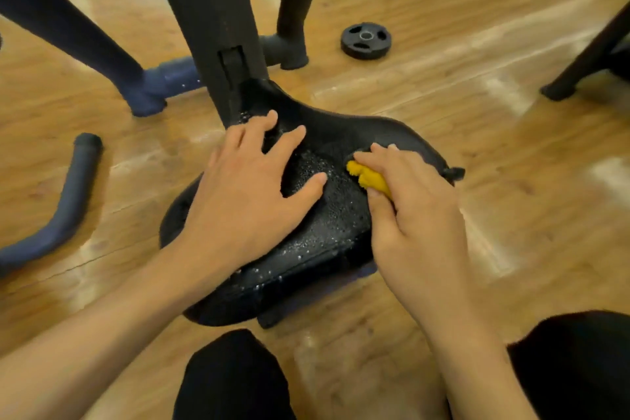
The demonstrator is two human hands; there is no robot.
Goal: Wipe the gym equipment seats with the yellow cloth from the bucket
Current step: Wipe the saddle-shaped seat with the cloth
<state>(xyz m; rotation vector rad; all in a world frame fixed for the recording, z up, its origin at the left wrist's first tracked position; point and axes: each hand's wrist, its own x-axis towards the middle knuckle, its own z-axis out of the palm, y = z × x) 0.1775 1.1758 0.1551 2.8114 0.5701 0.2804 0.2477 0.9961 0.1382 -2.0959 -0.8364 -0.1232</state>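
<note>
— 2 hands, both on the black padded gym seat [327,225]?

— Both. The left hand [252,187] lies flat on the seat's left half. Its fingers are spread and straight and grip nothing. The right hand [416,211] is curled round the bunched yellow cloth [370,179], thumb and fingers closed on it.

— Where exactly is the cloth?

— On the seat's right half, pressed against the padding. Only 1 nubbly yellow lump shows, poking out between thumb and forefinger toward the left hand. The rest is hidden inside the grip.

— How does the seat look?

— Glossy black and textured, broad at the near end and narrowing toward the black upright post [211,27] it meets at the far end. Small water droplets bead across the middle, between the 2 hands, and along the near edge. 1 small black tab sticks out at the right edge.

— And around it?

— Light wooden plank floor [477,95]. 1 round black weight plate [365,40] lies flat on the floor beyond the seat, well apart from it. A slanted blue-grey frame leg [68,31] stands at the far left, and a curved blue-grey tube [68,201] with a dark end cap sits nearer on that side. The person's knees in black fabric [231,382] fill the bottom edge.
</note>
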